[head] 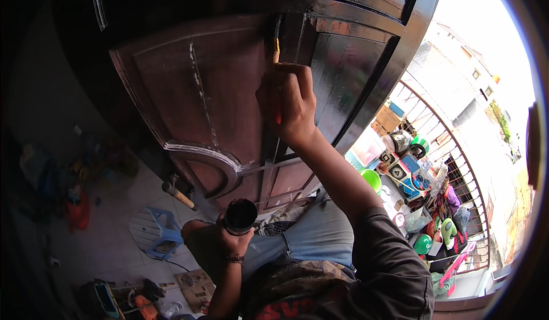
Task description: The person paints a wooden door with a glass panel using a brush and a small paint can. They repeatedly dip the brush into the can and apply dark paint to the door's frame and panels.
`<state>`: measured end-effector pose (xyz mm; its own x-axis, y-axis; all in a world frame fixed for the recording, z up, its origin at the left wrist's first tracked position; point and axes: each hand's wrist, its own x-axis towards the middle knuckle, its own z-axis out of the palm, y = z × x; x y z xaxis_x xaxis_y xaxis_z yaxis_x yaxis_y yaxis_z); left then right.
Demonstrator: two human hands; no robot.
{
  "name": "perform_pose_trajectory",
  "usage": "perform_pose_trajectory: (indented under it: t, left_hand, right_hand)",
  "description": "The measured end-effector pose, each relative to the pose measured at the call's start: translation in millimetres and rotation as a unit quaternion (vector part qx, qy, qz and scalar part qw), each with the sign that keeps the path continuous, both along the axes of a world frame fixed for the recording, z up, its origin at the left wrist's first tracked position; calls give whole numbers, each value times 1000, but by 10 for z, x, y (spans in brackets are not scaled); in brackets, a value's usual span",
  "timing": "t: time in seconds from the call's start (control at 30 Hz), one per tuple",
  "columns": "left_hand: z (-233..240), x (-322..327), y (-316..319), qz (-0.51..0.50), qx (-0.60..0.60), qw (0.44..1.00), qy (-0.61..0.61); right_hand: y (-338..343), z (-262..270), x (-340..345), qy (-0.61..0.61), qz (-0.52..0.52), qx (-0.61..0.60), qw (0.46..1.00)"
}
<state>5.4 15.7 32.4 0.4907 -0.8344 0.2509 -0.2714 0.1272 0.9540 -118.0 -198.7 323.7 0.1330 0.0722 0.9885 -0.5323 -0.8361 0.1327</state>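
Observation:
A paintbrush [276, 45] with a wooden handle and dark bristles is held in my right hand [289, 101], its tip on the upright frame member of a panelled wooden door [231, 75]. Glossy dark coating covers the door's upper and right parts, while the middle panel is duller reddish brown with a pale, chipped line down it. Low in front of my lap, my left hand [235, 239] grips a small dark cup [241, 216] with black liquid inside.
Below left stand a blue-and-white plastic stool [161, 234] and flattened cardboard [195, 288] on the tiled floor. A door handle [179, 195] juts out near my left hand. To the right, helmets, bags and boxes crowd beside a metal railing [474, 178].

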Motion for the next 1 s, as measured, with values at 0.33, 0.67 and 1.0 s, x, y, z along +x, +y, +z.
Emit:
perform_pose_trajectory:
  t: [0.33,0.67,1.0]
  left_hand:
    - [-47,18,-12,11,-2,999,-30]
    - [-73,23,-11,12,-10,999,-37]
    - [-138,27,-23,11,0,999,-34]
  right_hand:
    - [244,432,-269,7,49,60,997]
    - [219,472,-361,-18,57,29,998]
    - [121,509,-472,-28,75,37,996]
